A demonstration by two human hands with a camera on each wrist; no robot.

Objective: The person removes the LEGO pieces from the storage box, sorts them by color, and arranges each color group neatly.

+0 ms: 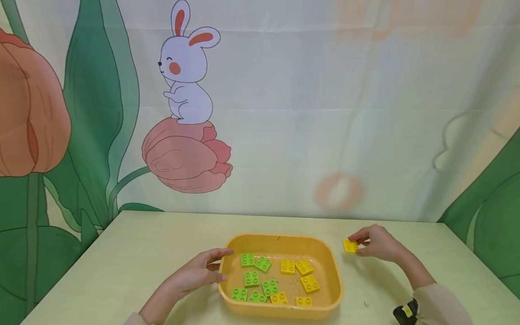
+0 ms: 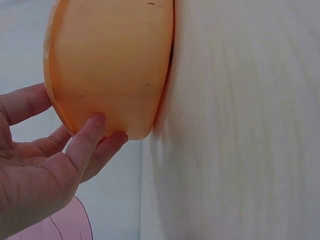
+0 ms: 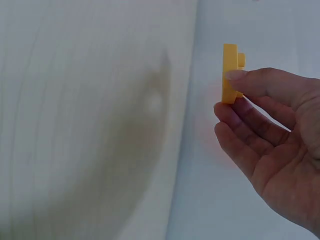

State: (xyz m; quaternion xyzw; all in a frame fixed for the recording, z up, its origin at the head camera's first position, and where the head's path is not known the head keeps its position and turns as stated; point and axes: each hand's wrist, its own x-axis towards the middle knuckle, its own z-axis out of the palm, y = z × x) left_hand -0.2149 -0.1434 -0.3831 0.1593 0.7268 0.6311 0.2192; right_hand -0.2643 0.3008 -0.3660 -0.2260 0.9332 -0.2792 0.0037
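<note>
My right hand [image 1: 379, 243] pinches a yellow building brick [image 1: 350, 246] with four studs, to the right of an orange-yellow plastic basin [image 1: 280, 310]. In the right wrist view the brick [image 3: 229, 75] is seen edge-on between thumb and fingers, raised off the table. At the basin's left side, my left hand [image 1: 197, 273] holds the rim, as the left wrist view also shows along the basin's outer wall [image 2: 110, 65]. Inside lie several green bricks [image 1: 251, 279] on the left and several yellow bricks [image 1: 310, 284] on the right; the front wall partly hides the nearest ones.
The basin stands on a pale wood-grain table [image 1: 174, 234]. Behind the table hangs a printed curtain [image 1: 280, 126] with a rabbit and tulips. A small black item with a yellow mark [image 1: 406, 311] is by the right sleeve.
</note>
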